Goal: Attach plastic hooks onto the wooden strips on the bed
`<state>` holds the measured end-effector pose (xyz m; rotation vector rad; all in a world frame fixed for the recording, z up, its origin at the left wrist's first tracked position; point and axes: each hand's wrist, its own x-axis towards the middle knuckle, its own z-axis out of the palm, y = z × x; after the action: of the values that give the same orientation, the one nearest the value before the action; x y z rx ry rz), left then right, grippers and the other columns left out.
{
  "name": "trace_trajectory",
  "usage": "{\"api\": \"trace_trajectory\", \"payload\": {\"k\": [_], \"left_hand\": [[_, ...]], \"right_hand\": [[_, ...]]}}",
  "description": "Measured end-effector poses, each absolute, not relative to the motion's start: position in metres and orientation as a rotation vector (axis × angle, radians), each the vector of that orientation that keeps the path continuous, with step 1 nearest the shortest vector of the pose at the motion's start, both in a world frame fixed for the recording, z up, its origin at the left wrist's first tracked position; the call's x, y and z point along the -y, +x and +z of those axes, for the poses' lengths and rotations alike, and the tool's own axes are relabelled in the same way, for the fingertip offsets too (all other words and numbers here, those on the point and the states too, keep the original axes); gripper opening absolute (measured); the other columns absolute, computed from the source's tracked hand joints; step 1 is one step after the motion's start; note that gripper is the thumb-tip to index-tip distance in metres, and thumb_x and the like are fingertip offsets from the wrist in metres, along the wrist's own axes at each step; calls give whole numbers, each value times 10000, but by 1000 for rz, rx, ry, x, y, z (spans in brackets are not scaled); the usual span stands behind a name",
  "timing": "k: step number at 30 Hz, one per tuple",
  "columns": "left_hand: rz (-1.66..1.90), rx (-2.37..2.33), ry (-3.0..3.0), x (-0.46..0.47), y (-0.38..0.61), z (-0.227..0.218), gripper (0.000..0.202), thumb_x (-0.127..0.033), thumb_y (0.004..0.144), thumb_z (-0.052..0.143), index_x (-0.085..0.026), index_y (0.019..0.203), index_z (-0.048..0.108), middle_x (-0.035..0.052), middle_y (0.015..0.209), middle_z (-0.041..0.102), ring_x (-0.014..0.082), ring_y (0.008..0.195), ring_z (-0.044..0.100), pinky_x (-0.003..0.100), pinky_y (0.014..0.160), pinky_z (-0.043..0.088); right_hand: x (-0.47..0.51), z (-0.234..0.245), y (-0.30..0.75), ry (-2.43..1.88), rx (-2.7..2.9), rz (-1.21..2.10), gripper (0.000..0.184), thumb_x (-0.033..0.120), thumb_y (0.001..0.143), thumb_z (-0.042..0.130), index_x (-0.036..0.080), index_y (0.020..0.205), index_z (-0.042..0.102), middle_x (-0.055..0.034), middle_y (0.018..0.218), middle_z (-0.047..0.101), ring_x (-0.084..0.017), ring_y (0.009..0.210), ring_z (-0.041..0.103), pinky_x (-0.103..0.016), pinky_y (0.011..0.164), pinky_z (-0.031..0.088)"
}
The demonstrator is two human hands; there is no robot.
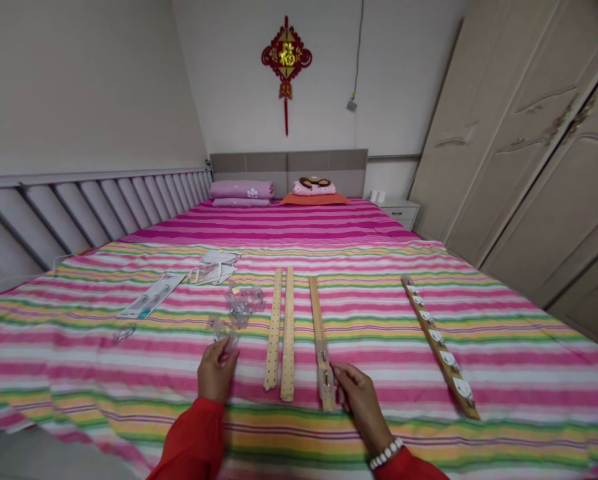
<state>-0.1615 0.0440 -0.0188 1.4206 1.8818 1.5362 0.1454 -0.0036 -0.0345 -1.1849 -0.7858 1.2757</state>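
My left hand (215, 373) is at a small pile of clear plastic hooks (223, 328), with a clear hook between its thumb and forefinger. Beyond it lies a second pile of clear hooks (243, 303). My right hand (357, 397), fingers curled, pinches the right edge of a narrow wooden strip (317, 313) near its front end. That strip carries two clear hooks with metal prongs (325, 379), one behind the other. To its left, two bare wooden strips with rows of holes (275, 327) (289, 333) lie side by side.
Farther right lies a darker wooden strip (443, 357) with several white-backed hooks. At left are a packaged card (153, 295), a small clear wrapper (124, 333) and white packaging (217, 265). All rest on a striped bedsheet (389, 360); pillows, a railing and a wardrobe (519, 140) surround it.
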Motion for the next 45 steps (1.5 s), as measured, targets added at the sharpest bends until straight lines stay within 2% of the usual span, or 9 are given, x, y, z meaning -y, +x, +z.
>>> {"api": "trace_trajectory", "payload": {"k": [4, 7, 10, 19, 23, 28, 32, 37, 45], "left_hand": [[1527, -1600, 821, -32, -151, 9, 391, -211, 657, 743, -133, 1032, 662, 60, 917, 695, 148, 808, 658, 265, 779, 552], [1550, -1296, 487, -25, -134, 34, 141, -84, 771, 634, -113, 902, 679, 62, 855, 719, 93, 749, 669, 178, 727, 558], [1459, -1147, 344, -18, -115, 53, 171, -61, 859, 507, -92, 845, 675, 74, 795, 719, 77, 673, 671, 127, 635, 559], [1090, -959, 224, -6, -63, 59, 266, -220, 915, 465, -91, 803, 669, 38, 664, 652, 31, 500, 580, 87, 459, 471], [1027, -1055, 490, -1, -41, 52, 260, -354, 808, 627, -100, 788, 678, 10, 613, 607, 34, 460, 509, 121, 407, 401], [921, -1183, 842, 0, -26, 48, 504, -586, 599, 711, -93, 685, 657, -4, 544, 574, 39, 432, 453, 153, 401, 315], [894, -1236, 1038, -3, -23, 48, 543, -657, 618, 638, -115, 617, 622, -33, 448, 501, 46, 381, 391, 174, 377, 255], [968, -1123, 1056, -11, -11, 46, 505, -612, 614, 674, -113, 691, 668, 23, 599, 624, 85, 508, 522, 200, 486, 412], [1188, -1259, 1360, -28, -15, 37, 395, -498, 660, 676, -138, 821, 702, 53, 759, 690, 155, 716, 612, 263, 685, 487]], "right_hand": [[5, -33, 145, -1162, 766, 1292, 401, 461, 597, 738, 133, 826, 717, 46, 484, 539, -57, 315, 389, -179, 298, 250], [6, -30, 146, -1145, 751, 1293, 389, 456, 591, 746, 141, 817, 716, 42, 501, 549, -54, 322, 393, -176, 302, 242], [6, -28, 147, -1127, 745, 1307, 376, 457, 595, 745, 145, 803, 712, 36, 518, 558, -52, 326, 382, -179, 309, 229], [13, -6, 146, -1142, 759, 1144, 383, 499, 617, 740, 149, 762, 680, 42, 502, 537, -64, 375, 378, -189, 359, 264], [16, 23, 139, -1086, 910, 1135, 399, 484, 610, 754, 172, 852, 692, -17, 660, 645, -131, 543, 531, -239, 501, 428], [16, 36, 132, -1052, 1103, 1013, 310, 451, 673, 715, 191, 842, 724, -6, 696, 574, -126, 576, 500, -243, 524, 424], [17, 27, 132, -1049, 1105, 1029, 281, 463, 687, 704, 187, 734, 686, 17, 612, 528, -111, 515, 453, -224, 456, 372], [13, 17, 132, -1049, 1016, 1220, 343, 509, 678, 700, 182, 721, 605, 66, 474, 474, -81, 392, 379, -205, 384, 295], [5, 10, 136, -1066, 976, 1069, 302, 460, 697, 695, 174, 764, 626, 33, 575, 558, -111, 508, 481, -223, 487, 390]]}}
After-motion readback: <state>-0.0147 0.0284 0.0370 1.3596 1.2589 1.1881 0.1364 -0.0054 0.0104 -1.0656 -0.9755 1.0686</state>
